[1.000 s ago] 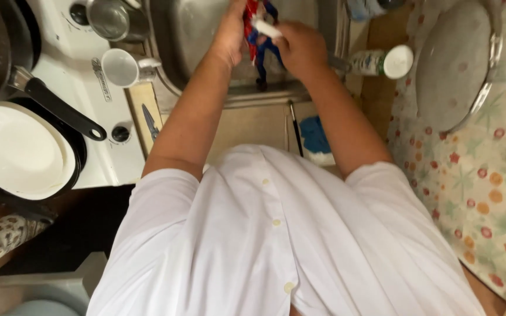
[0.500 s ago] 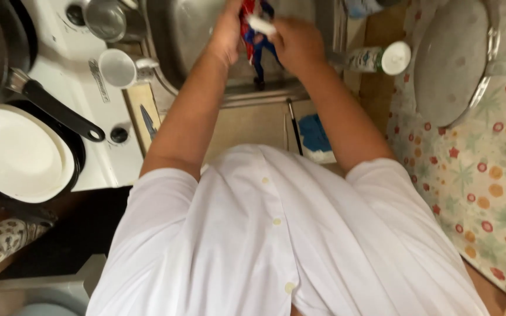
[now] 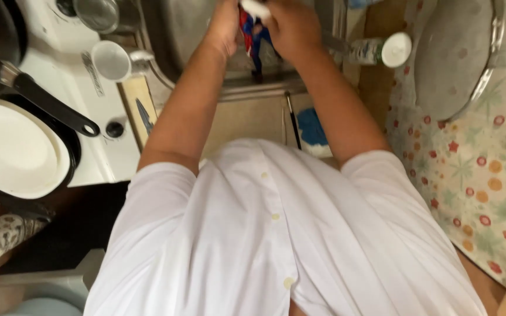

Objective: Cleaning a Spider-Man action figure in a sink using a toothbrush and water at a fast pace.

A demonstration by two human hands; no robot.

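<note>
Currently both hands, left hand (image 3: pixel 225 26) and right hand (image 3: pixel 291 23), clenched on red-blue toy figure (image 3: pixel 253 41) over sink (image 3: pixel 177 35), top centre; white-capped bottle (image 3: pixel 379 51) lying upper right

White short-sleeved buttoned shirt (image 3: pixel 276 234)

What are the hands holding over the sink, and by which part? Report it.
Both hands, left hand and right hand, grip a red-and-blue figure-like object by its upper part; its dark lower end hangs free. The right hand also pinches something white, unidentifiable.
</note>
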